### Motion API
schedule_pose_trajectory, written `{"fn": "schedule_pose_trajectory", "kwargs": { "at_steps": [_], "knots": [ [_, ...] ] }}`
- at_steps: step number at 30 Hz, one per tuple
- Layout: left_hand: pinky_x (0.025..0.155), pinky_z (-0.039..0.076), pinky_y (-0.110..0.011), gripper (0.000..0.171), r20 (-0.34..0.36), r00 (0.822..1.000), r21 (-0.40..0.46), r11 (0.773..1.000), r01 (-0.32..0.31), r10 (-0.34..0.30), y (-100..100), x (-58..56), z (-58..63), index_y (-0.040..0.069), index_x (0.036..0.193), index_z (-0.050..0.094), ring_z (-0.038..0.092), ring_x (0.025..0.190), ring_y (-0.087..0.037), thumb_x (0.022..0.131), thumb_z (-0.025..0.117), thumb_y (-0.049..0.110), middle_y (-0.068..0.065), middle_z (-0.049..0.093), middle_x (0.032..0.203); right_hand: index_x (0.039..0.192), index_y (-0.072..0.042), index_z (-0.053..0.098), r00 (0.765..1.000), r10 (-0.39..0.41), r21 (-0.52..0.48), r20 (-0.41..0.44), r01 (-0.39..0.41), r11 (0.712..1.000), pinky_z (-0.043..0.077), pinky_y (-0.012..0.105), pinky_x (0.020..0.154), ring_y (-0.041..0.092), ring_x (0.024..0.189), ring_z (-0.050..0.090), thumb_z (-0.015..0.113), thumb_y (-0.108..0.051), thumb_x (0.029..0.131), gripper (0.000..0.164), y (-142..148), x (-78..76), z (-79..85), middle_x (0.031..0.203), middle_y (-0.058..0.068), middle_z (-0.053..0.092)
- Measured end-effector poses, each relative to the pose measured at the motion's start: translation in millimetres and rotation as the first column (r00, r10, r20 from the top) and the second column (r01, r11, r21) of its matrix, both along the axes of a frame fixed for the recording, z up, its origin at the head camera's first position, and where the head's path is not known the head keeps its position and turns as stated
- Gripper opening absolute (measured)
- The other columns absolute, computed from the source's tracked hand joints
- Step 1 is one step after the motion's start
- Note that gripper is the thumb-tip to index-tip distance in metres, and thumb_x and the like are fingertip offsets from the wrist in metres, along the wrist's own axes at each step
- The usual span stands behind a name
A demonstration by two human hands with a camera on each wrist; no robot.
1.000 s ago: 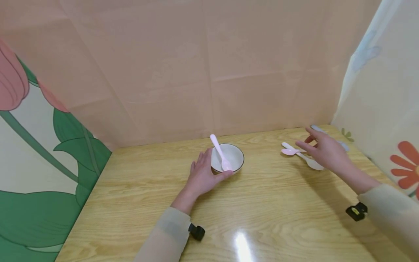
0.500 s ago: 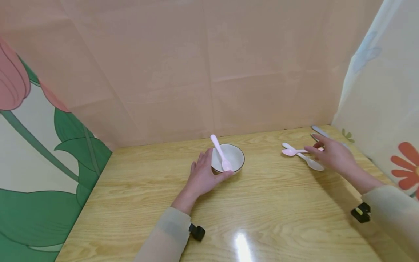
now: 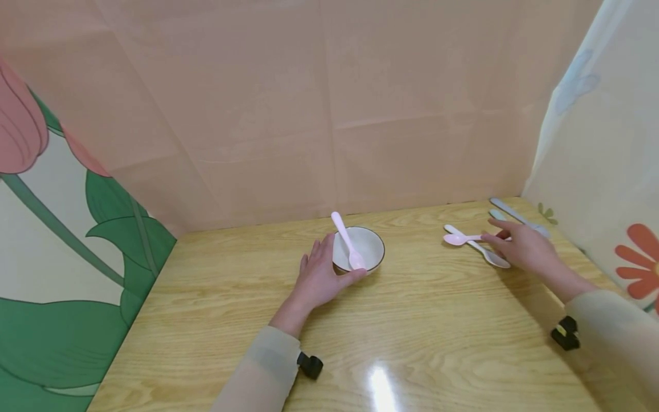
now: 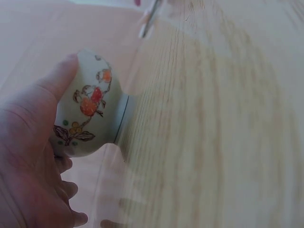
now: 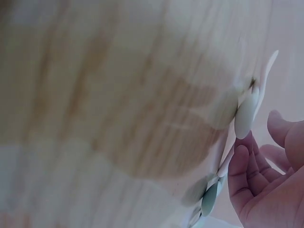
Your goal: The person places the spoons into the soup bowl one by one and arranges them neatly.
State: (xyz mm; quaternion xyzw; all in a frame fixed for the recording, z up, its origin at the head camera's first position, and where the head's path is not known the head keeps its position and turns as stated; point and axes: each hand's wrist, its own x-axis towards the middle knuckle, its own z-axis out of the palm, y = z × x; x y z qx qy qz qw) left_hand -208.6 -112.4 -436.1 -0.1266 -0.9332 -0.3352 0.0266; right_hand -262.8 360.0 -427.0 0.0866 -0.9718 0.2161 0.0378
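While left hand (image 3: 320,276) grips bowl (image 3: 370,245), crossed spoons (image 3: 455,240) crowd right hand (image 3: 526,247), its hold unclear.

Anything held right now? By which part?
Left hand holds the bowl by its outer side. Right hand is at the crossed pink spoon, handle end; grip can't be told.
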Motion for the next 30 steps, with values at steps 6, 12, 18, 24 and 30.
{"fn": "schedule_pose_trajectory", "kwargs": {
  "at_steps": [6, 12, 18, 24, 30],
  "knots": [
    [0.130, 0.016, -0.069, 0.115, 0.010, 1.000, 0.001, 1.000, 0.003, -0.003, 0.4, 1.1, 1.5, 0.016, 0.174, 0.028, 0.019, 0.167, -0.040, 0.090, 0.077, 0.077, -0.008, 0.036, 0.177, 0.157, 0.012, 0.049, 1.000, 0.004, 0.005, -0.003, -0.004, 1.000, 0.043, 0.039, 0.061, 0.021, 0.073, 0.059, 0.063, -0.041, 0.114, 0.070, 2.5, -3.2, -3.4, 0.116, 0.028, 0.076],
    [0.129, 0.016, -0.070, 0.114, 0.007, 1.000, 0.001, 1.000, 0.001, -0.001, 0.5, 0.8, 1.1, 0.016, 0.174, 0.028, 0.020, 0.167, -0.040, 0.090, 0.077, 0.077, -0.008, 0.037, 0.176, 0.157, 0.012, 0.049, 1.000, -0.007, 0.018, 0.028, 0.007, 1.000, 0.042, 0.039, 0.060, 0.021, 0.072, 0.057, 0.063, -0.043, 0.114, 0.071, 4.4, -5.7, -4.4, 0.118, 0.027, 0.076],
    [0.130, 0.016, -0.070, 0.114, 0.013, 1.000, 0.005, 1.000, 0.000, 0.000, 0.6, 1.9, 1.6, 0.016, 0.174, 0.028, 0.019, 0.168, -0.039, 0.090, 0.078, 0.076, -0.007, 0.037, 0.176, 0.156, 0.013, 0.049, 0.998, 0.000, 0.029, 0.062, -0.002, 1.000, 0.043, 0.038, 0.062, 0.025, 0.075, 0.059, 0.060, -0.045, 0.115, 0.072, 5.0, -8.9, -6.0, 0.121, 0.031, 0.074],
    [0.129, 0.016, -0.070, 0.114, 0.008, 1.000, 0.008, 1.000, 0.003, -0.003, 0.7, 2.0, 1.3, 0.016, 0.174, 0.029, 0.019, 0.168, -0.039, 0.091, 0.077, 0.076, -0.007, 0.037, 0.176, 0.156, 0.013, 0.049, 0.997, 0.013, 0.037, 0.075, -0.016, 0.999, 0.045, 0.038, 0.064, 0.028, 0.081, 0.063, 0.060, -0.046, 0.114, 0.073, 5.1, -10.6, -7.6, 0.123, 0.035, 0.072],
    [0.130, 0.015, -0.070, 0.114, 0.007, 1.000, 0.003, 1.000, 0.001, -0.001, 0.6, 1.0, 1.4, 0.016, 0.174, 0.029, 0.019, 0.167, -0.040, 0.090, 0.077, 0.077, -0.007, 0.038, 0.176, 0.148, 0.011, 0.059, 0.998, 0.020, 0.043, 0.056, -0.022, 0.999, 0.053, 0.045, 0.073, 0.040, 0.095, 0.071, 0.062, -0.046, 0.114, 0.067, 4.0, -10.5, -6.9, 0.123, 0.037, 0.071]
  ]
}}
